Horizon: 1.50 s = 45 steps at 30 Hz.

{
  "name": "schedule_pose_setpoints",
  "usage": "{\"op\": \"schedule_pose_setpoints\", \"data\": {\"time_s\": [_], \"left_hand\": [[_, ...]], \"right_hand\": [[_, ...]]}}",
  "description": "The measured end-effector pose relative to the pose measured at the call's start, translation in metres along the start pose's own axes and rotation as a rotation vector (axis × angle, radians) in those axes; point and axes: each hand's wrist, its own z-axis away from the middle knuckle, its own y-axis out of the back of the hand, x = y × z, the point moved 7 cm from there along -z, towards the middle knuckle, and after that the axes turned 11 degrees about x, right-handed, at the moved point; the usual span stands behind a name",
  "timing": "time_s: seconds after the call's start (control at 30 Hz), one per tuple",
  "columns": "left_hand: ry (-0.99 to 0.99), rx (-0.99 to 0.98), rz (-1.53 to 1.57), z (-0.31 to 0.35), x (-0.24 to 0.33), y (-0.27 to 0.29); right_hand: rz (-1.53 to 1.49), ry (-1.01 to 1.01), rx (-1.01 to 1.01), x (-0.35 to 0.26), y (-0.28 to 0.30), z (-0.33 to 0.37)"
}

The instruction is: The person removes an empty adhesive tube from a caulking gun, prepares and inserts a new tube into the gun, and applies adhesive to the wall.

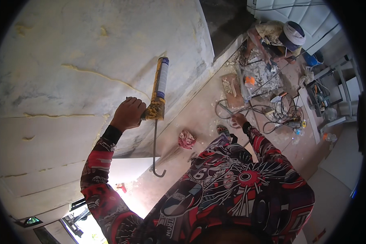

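Note:
My left hand [128, 114] is wrapped round the handle of a caulking gun [155, 109], its orange-yellow frame smeared and worn. A blue-and-white cartridge [162, 79] sits in it, with the tip up against the plastered wall [110, 49]. The hooked metal rod [155, 150] sticks far out of the gun's back end. Uneven beads of yellowish sealant [101, 76] run along the wall near the gun. Lower and to the right, my right hand [239, 119] is closed on a thin, flat grey tool [225, 108], whose exact kind I cannot make out.
A co-worker [272, 38] crouches at the far right over a debris-covered sheet [264, 77]. Tangled black cables [278, 110] and a plastic bottle [299, 132] lie on the floor. A crumpled reddish cloth [186, 139] is below the wall. A metal frame [345, 81] stands at right.

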Motion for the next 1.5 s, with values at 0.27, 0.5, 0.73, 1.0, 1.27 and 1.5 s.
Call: {"op": "schedule_pose_setpoints", "data": {"time_s": [0.27, 0.5, 0.73, 1.0, 1.27, 1.5], "left_hand": [[0.033, -0.038, 0.012, 0.000, -0.004, -0.003], [0.075, -0.007, 0.035, -0.007, -0.005, 0.009], [0.156, 0.098, 0.146, -0.016, -0.005, 0.015], [0.832, 0.117, 0.668, 0.020, -0.011, -0.007], [0.816, 0.247, 0.694, 0.001, 0.010, 0.054], [0.261, 0.380, 0.117, -0.046, 0.016, 0.126]], "right_hand": [[0.007, 0.008, 0.096, -0.016, 0.002, -0.004], [0.032, -0.003, -0.006, -0.015, -0.002, 0.000], [0.046, -0.011, 0.003, -0.014, -0.001, -0.002], [-0.084, -0.006, -0.006, -0.009, 0.001, -0.014], [-0.187, 0.561, -0.568, -0.232, -0.117, 0.121], [-0.881, 0.605, -0.839, -0.429, -0.132, 0.269]]}}
